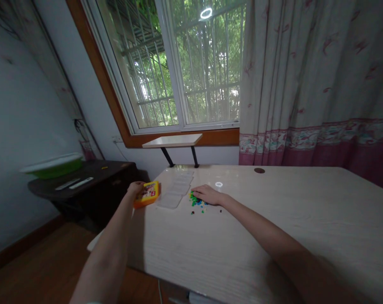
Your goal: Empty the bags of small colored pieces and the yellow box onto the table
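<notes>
A yellow-orange box with a printed lid lies near the left edge of the pale wooden table. My left hand is closed on the box's left end. My right hand rests palm down, fingers spread, on a small heap of green and blue toy bricks. A few tiny loose bricks lie scattered just in front of the heap. Between the box and the heap lies a row of clear plastic bags.
A small white shelf on black brackets juts out under the barred window. A dark side table to the left carries a green and white basin and two remotes. A flowered curtain hangs behind the table. A cable hole sits near the table's far edge.
</notes>
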`<move>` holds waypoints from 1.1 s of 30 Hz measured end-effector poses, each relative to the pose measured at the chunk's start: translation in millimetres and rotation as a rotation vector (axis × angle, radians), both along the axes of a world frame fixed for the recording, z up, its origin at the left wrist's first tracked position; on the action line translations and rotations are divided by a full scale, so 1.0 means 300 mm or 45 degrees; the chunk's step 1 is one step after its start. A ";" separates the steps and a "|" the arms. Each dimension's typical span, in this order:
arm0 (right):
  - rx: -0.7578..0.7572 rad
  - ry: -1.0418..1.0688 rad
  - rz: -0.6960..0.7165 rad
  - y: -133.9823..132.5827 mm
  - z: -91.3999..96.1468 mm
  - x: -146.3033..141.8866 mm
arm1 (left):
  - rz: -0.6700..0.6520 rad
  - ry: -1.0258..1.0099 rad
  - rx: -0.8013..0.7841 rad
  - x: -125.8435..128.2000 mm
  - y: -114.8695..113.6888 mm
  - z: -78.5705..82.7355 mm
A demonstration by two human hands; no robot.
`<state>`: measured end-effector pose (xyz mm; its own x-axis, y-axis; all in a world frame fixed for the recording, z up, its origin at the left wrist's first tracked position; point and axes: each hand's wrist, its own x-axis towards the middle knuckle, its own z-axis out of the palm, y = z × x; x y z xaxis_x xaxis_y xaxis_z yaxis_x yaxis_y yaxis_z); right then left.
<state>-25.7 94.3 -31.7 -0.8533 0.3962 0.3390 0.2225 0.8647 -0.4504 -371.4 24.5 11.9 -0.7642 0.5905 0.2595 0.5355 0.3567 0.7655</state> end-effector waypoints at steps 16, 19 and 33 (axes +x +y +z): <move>0.039 -0.142 -0.010 -0.112 -0.010 0.276 | -0.425 0.221 -0.538 0.035 -0.040 0.039; 0.129 -0.218 -0.083 -0.128 -0.011 0.206 | -0.433 0.256 -0.626 0.100 -0.081 0.046; 0.688 0.142 -0.368 -0.048 -0.163 -0.018 | -0.366 0.537 -0.778 0.243 -0.330 0.146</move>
<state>-31.0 80.0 -80.8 -0.6851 0.3536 0.6368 0.4585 0.8887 -0.0002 -298.4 -74.5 55.7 -0.4698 0.8808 0.0595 0.8714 0.4519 0.1911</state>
